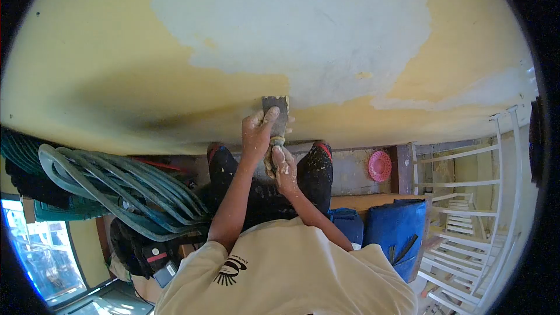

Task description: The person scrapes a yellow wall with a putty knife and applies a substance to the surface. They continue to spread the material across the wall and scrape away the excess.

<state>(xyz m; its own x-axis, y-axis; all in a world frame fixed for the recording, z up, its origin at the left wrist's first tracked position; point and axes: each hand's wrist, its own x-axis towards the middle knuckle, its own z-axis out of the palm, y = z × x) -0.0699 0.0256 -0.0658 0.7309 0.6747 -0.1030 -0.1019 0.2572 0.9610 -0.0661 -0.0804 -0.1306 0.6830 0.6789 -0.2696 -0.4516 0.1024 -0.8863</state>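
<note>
A putty knife with a wide, smeared metal blade points up toward the wall in front of me. My left hand grips its blade, thumb lying across the face and some fingertips showing behind the far edge. Lower down, my right hand is closed around the caked handle. Both hands are spotted with pale filler. The yellow wall carries a large whitish filler patch with ragged edges. The blade's tip appears just below that patch; whether it touches the wall I cannot tell.
Coiled green hose lies at my left, beside dark bags. A pink basket sits near the wall's foot at right. Blue folded material lies closer to me. White metal rails stand at far right.
</note>
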